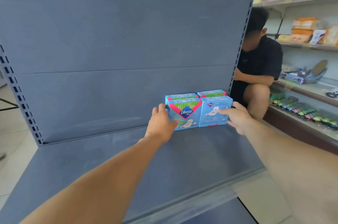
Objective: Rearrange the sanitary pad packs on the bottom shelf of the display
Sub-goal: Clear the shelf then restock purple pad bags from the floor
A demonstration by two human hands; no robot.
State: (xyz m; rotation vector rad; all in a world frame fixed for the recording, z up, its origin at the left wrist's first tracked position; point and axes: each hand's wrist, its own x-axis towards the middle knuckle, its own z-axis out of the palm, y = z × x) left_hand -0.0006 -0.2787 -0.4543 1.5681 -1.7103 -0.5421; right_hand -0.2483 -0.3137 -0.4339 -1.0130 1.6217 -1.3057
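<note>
**Both hands on the front row of packs**

Four light-blue cardboard sanitary pad packs stand in two rows at the back right of the grey-blue metal bottom shelf [128, 159], close against the grey back panel [118, 31]. The left hand [161, 123] grips the front left pack [184, 114], the one showing its logo face, with fingers curled round its left edge and the thumb across the lower front. The right hand [237, 117] holds the front right pack [215, 111], which shows its printed back, with the thumb laid across its face and fingers wrapped behind the right edge. The two rear packs [197, 94] sit just behind, untouched.

The step in hand looks like straightening or shifting the front pair. The next move probably calls for turning the right pack so its logo faces forward. A crouching person [259, 62] waits beside the display.
</note>
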